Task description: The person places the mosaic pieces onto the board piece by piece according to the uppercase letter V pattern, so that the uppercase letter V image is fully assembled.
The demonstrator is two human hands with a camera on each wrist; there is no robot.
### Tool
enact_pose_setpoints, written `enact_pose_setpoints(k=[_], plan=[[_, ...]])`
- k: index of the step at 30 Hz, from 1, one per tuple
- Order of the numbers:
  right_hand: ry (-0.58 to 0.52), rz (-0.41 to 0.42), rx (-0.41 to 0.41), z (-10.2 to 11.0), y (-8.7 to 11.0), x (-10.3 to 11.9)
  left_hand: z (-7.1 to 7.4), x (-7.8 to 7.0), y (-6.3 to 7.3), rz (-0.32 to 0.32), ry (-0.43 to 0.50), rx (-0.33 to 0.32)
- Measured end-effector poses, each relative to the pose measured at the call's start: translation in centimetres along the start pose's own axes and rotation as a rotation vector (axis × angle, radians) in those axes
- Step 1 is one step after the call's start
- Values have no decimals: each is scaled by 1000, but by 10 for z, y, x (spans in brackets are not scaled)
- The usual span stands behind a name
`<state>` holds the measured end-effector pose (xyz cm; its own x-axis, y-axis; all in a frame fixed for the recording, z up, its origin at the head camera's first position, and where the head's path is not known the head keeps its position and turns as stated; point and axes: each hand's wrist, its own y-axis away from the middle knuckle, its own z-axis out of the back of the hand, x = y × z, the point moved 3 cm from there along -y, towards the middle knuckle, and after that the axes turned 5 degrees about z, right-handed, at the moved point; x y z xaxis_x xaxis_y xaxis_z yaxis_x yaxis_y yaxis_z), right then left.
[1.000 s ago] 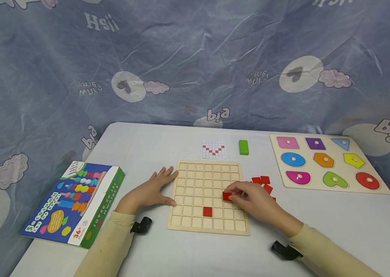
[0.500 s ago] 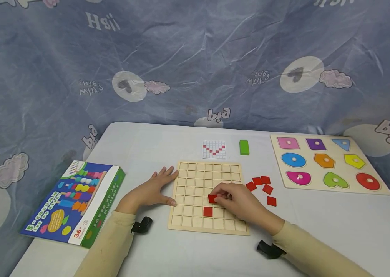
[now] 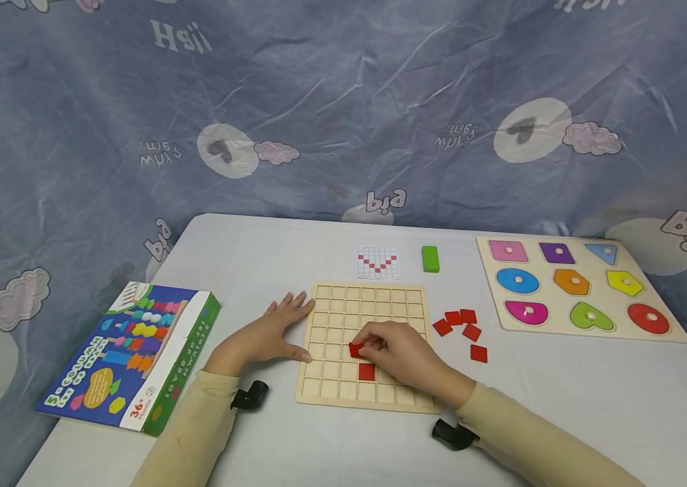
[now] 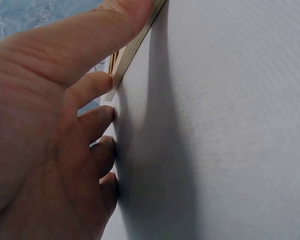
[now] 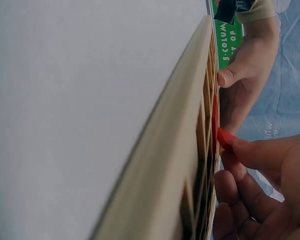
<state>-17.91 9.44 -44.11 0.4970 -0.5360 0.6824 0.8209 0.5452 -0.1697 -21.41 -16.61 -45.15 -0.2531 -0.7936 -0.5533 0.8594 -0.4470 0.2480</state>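
Observation:
A wooden grid board (image 3: 327,399) lies on the white table in the head view. One red square tile (image 3: 367,372) sits in a cell of its lower middle. My right hand (image 3: 401,355) pinches another red tile (image 3: 356,350) between thumb and fingertips, over a cell up and left of the seated tile. The right wrist view shows this pinched tile (image 5: 226,139) tilted, close over the board. My left hand (image 3: 270,331) lies at the board's left edge with fingers spread. In the left wrist view, the thumb and index finger of the left hand (image 4: 55,110) touch the board's side.
Several loose red tiles (image 3: 472,332) lie right of the board. Behind it are a pattern card (image 3: 378,262) with a red V and a green block (image 3: 430,259). A knobbed shape puzzle (image 3: 587,325) lies at right, a blue-green box (image 3: 130,358) at left.
My right hand has carried the pinched red tile leftward across the board, from its right part to near the middle. The left hand has stayed in place.

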Motion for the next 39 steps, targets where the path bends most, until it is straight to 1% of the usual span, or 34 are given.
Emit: enact_pose_setpoints(k=[3,9,16,25,33,39], plan=[[17,-8,13,-4,-3,3,0,0,0,12,-2,5],[54,-13,22,-9,-7,7,1,0,0,16,1,7],[50,-14,36,-11,-10,9,0,0,0,7,-1,4],[66,-39,36,-14,-11,7,0,0,0,10,-2,2],[50,-26,35,-13,-9,8,1,0,0,6,-3,9],[67,-1,43,-13,-9,8,1,-1,0,5,-1,13]])
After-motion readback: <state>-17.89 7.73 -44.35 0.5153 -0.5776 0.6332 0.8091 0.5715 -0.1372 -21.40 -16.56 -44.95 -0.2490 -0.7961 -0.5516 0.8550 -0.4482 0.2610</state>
